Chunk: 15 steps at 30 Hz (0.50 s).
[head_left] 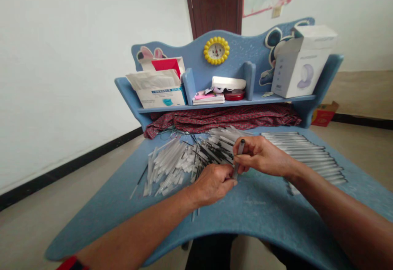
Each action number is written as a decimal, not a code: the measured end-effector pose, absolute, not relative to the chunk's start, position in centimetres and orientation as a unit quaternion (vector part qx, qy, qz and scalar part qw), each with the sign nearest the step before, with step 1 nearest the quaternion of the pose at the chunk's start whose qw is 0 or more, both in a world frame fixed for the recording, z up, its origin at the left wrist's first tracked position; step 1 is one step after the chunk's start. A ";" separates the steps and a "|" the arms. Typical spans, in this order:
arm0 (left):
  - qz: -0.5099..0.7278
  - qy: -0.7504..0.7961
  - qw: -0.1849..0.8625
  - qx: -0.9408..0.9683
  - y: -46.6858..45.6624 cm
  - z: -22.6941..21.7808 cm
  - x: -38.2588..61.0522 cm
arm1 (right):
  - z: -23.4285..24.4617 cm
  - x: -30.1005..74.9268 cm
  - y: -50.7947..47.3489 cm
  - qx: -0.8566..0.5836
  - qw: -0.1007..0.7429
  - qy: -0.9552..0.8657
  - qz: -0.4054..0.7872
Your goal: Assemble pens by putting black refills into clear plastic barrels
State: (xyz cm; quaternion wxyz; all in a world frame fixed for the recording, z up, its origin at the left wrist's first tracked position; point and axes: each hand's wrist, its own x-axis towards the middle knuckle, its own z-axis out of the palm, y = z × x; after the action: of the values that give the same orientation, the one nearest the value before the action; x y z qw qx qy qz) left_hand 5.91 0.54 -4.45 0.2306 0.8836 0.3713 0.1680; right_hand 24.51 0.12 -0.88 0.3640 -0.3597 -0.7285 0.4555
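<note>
Between my two hands a pen (240, 152) stands nearly upright, with a clear barrel and a dark upper end. My right hand (260, 155) pinches it near the top. The fingers of my left hand (213, 183) are closed around its lower end. Just beyond my left hand lies a loose heap of clear pen barrels (170, 165), with dark pen refills (216, 149) spread through its right part. Past my right wrist, several pens (307, 153) lie side by side in a row, partly hidden by my right forearm.
The blue desk (123, 221) has a raised shelf (260, 100) at the back. On it stand a mask box (162, 98), a tall white box (297, 65) and a round red tin (235, 95). A checked cloth (215, 118) lies bunched below. A yellow clock (216, 51) hangs above.
</note>
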 end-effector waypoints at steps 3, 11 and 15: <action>0.191 0.377 0.236 0.875 0.6 -4.4 5.8 | -0.5 24.8 0.4 -0.359 0.378 -0.694 0.496; 0.214 0.407 0.275 0.844 0.3 -3.6 5.0 | -1.0 25.9 1.3 -0.318 0.453 -0.604 0.573; 0.221 0.430 0.287 0.827 0.2 -3.3 4.8 | -1.5 26.3 2.2 -0.352 0.478 -0.613 0.522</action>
State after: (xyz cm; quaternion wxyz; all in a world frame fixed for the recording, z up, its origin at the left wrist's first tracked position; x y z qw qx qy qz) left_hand 4.77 0.20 -3.31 0.2868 0.8268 0.4303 0.2211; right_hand 26.29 2.18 -1.54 0.4778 -0.3515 -0.6131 0.5218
